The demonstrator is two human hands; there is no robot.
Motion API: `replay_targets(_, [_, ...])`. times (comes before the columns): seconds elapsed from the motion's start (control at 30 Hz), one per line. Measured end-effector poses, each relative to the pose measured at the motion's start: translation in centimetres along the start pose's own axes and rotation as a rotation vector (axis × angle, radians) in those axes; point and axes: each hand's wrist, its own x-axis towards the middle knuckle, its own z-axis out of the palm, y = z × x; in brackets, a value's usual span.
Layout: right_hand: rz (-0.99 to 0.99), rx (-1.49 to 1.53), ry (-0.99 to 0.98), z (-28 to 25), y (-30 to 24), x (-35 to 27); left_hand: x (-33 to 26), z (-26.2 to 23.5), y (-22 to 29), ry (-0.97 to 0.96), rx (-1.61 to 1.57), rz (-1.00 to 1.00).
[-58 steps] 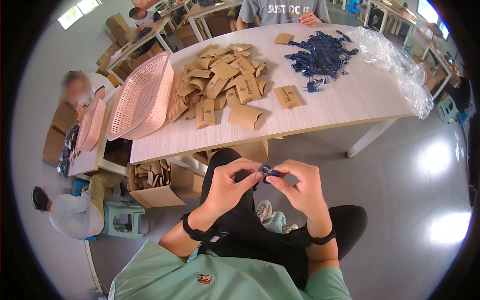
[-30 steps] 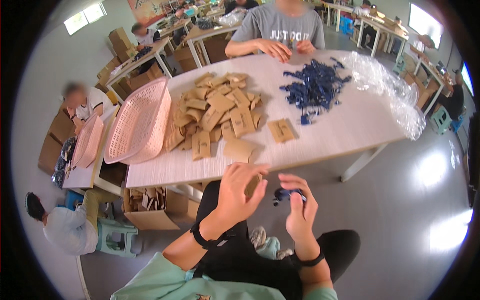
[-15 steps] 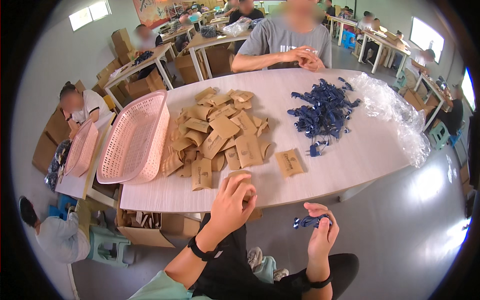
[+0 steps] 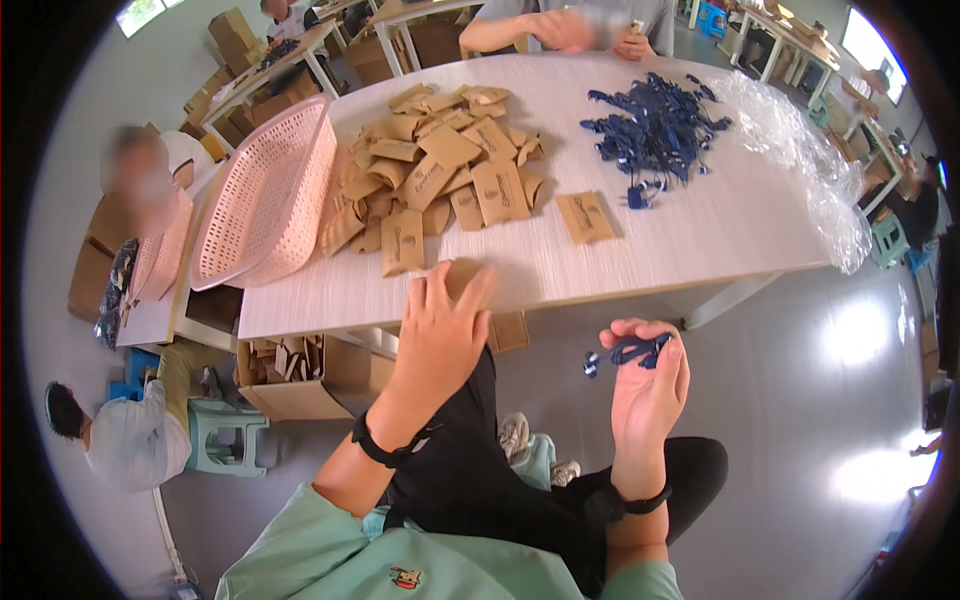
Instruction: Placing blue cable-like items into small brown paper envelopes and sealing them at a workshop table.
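At the table's front edge, my left hand (image 4: pixel 438 325) has its fingers bent round a small brown cardboard pillow box (image 4: pixel 463 277), partly hidden by them. My right hand (image 4: pixel 648 385) is raised in front of the edge, off the table, fingers curled about a coiled dark blue earphone cable (image 4: pixel 640 350). Its striped blue-and-white end sticks out beside the fingertips. One printed pillow box (image 4: pixel 586 218) lies alone right of the heap of pillow boxes (image 4: pixel 432 165). Farther right is a tangled pile of blue earphones (image 4: pixel 655 125).
A pink perforated basket (image 4: pixel 270 195) stands on the table's left end. Crumpled clear plastic (image 4: pixel 800 160) covers part of the right end. Across the table sits a person in grey, hands (image 4: pixel 585 35) raised. Below the table is an open carton (image 4: pixel 300 375) beside a green stool (image 4: pixel 228 435).
The view has tilted downward, so the table appears higher. My left fingers have spread a little over the pillow box. The hands of the person opposite have moved apart.
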Motion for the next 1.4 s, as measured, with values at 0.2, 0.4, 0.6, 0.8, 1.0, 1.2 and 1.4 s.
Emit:
replay_targets(0.2, [0.215,0.248,0.009,0.2,-1.4,-1.0,-2.2,-2.7,1.0,-0.200,-0.477,-0.169])
replay_targets(0.4, [0.352,0.495,-0.085,1.0,-2.3,-1.8,-5.3,0.3,2.8,-0.542,-1.405,-0.226])
replay_targets(0.6, [0.502,0.645,-0.160,2.2,-2.5,-2.9,-7.2,2.3,5.0,-0.742,-1.756,-0.362])
replay_targets(0.8, [0.611,0.743,-0.150,2.7,-2.1,-2.9,-8.0,1.7,5.2,-0.835,-1.745,-0.397])
replay_targets(1.0, [0.591,0.734,-0.104,2.5,-2.3,-2.4,-8.1,1.7,5.1,-0.758,-1.925,-0.329])
replay_targets(1.2, [0.543,0.671,-0.126,2.1,-2.2,-2.1,-8.2,2.1,5.1,-0.711,-1.944,-0.364])
replay_targets(1.4, [0.547,0.605,-0.201,2.1,-2.0,-2.4,-7.9,2.0,5.4,-0.507,-1.895,-0.447])
